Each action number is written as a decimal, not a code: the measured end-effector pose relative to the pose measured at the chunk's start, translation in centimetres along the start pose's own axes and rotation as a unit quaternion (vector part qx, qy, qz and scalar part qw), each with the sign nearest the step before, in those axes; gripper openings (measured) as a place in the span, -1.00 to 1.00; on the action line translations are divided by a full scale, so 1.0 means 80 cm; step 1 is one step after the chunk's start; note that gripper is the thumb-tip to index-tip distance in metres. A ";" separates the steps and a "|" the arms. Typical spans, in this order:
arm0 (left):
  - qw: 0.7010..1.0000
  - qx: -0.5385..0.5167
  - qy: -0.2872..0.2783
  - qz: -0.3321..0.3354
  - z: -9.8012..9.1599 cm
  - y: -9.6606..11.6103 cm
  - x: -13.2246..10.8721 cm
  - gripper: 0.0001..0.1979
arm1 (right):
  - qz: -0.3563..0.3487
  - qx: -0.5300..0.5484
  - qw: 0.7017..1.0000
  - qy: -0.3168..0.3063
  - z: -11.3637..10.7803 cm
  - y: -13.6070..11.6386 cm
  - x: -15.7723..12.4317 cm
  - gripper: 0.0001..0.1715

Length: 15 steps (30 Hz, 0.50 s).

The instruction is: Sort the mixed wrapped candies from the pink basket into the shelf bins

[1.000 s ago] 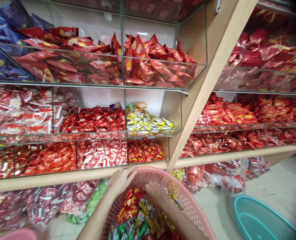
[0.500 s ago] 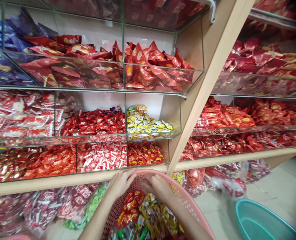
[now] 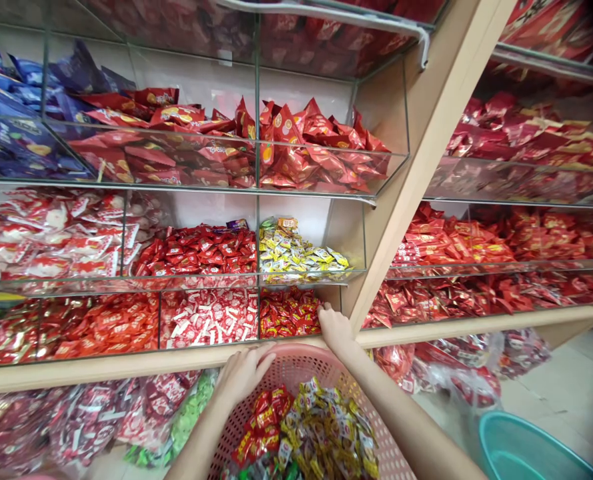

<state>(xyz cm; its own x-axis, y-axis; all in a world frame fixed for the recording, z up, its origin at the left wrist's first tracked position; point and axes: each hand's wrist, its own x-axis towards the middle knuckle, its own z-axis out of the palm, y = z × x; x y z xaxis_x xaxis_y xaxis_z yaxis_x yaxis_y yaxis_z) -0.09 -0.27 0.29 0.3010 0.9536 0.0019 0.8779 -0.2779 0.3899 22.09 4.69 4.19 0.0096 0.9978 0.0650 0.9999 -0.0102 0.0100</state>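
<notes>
Your left hand (image 3: 243, 377) lies with fingers spread on the rim of the pink mesh basket (image 3: 296, 357), gripping nothing; your right hand (image 3: 335, 331) reaches the red-and-yellow candy packets (image 3: 289, 313) in the low shelf bin, its fingertips (image 3: 326, 308) among them; you cannot tell if they hold one; the mixed packets (image 3: 306, 427) in the basket run out of frame below.

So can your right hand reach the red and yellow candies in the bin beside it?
Probably yes. The right hand is at the corner of the clear bin, its fingertips right beside the candies, and only the bin's clear front seems in the way.
</notes>
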 end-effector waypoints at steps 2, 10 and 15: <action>1.000 0.000 -0.001 -0.004 -0.001 0.001 0.000 -0.54 | -0.005 0.010 1.000 0.000 -0.003 -0.005 0.007 -0.59; 1.000 -0.009 0.001 -0.001 0.001 0.001 -0.001 -0.54 | -0.057 0.091 0.994 -0.026 0.010 -0.016 0.092 -0.56; 1.000 -0.013 0.012 0.007 0.001 0.001 -0.002 -0.54 | -0.037 0.139 0.988 -0.062 0.037 -0.017 0.142 -0.37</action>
<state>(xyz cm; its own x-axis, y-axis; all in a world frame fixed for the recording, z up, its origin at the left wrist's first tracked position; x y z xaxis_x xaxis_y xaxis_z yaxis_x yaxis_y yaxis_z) -0.07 -0.48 0.21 0.3034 0.9524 0.0295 0.8640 -0.2880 0.4130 20.89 16.22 1.96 -0.0797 0.9956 -0.0491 0.9622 0.0639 -0.2649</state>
